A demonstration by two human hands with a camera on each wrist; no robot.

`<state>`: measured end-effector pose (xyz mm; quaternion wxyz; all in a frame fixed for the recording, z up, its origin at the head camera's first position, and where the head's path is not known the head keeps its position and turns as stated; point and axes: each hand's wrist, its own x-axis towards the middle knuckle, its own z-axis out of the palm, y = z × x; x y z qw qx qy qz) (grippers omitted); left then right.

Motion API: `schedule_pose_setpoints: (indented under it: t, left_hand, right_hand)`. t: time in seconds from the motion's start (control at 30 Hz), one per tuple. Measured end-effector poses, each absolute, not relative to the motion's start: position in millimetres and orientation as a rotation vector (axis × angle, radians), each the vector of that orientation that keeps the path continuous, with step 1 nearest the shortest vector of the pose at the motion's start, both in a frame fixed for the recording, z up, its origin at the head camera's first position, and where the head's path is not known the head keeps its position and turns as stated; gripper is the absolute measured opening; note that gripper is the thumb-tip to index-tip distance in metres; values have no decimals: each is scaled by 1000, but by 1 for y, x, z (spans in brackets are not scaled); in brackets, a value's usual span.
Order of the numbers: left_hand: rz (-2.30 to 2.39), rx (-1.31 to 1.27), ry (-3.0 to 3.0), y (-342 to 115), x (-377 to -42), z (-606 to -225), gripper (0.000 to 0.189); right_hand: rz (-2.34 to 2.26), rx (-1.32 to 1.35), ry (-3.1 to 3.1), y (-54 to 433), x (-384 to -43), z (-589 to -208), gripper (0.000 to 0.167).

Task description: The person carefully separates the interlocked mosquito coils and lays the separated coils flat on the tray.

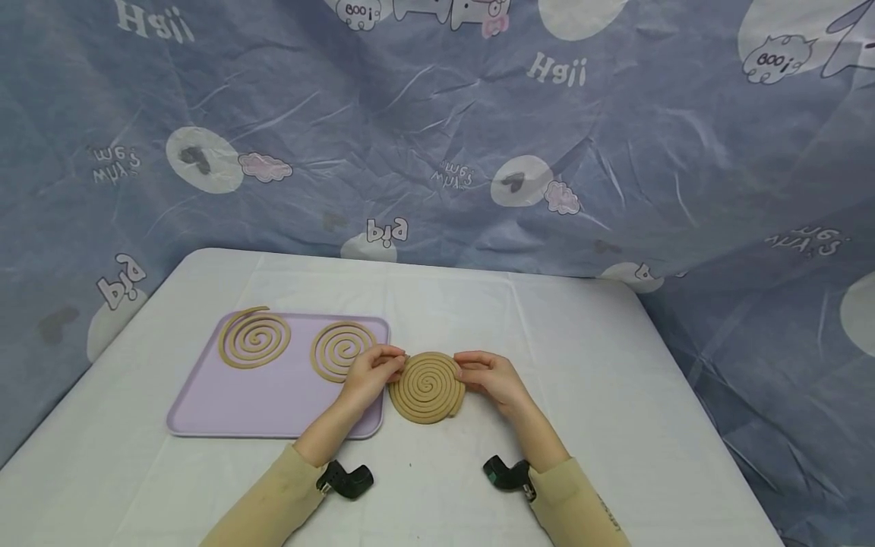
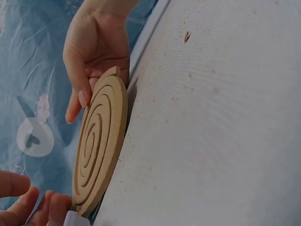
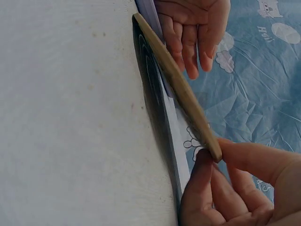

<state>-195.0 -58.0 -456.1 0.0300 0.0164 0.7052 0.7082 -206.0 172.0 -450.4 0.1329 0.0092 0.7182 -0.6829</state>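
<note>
A tan mosquito coil (image 1: 425,386), two spirals nested into a full disc, is tilted over the table just right of the tray. My right hand (image 1: 494,377) pinches its right edge, thumb on one face and fingers on the other, as the right wrist view of the hand (image 3: 235,188) shows. At the disc's left edge is my left hand (image 1: 372,372). Its fingertips (image 2: 59,205) are right at the rim, with the thumb apart from them. Seen edge-on, the coil (image 3: 181,87) slants with its far side low near the table.
A lilac tray (image 1: 273,410) lies on the left of the white table (image 1: 588,365). On it are two single loose coils, one at the left (image 1: 254,339) and one at the right (image 1: 335,352), partly behind my left hand. A blue patterned cloth (image 1: 410,114) hangs behind.
</note>
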Motion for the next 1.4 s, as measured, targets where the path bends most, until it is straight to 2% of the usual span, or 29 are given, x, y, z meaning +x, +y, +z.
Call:
schedule_pose_setpoints:
  t: [0.33, 0.7, 0.9, 1.1, 1.4]
  left_hand:
    - [2133, 9, 2296, -59, -195, -456, 19]
    - [2005, 87, 2397, -63, -196, -456, 16]
    - [2055, 129, 2320, -67, -196, -448, 13]
    - [2197, 147, 2149, -74, -196, -435, 18]
    - [2298, 214, 2094, -77, -191, -419, 18]
  right_hand:
    - [-1988, 78, 2061, 171, -204, -447, 37]
    - [-2082, 61, 1978, 176, -206, -440, 37]
    - [-2073, -22, 1998, 177, -204, -430, 40]
    - [-2073, -137, 2037, 178, -199, -414, 42]
    - [-2069, -291, 2110, 180, -188, -395, 39]
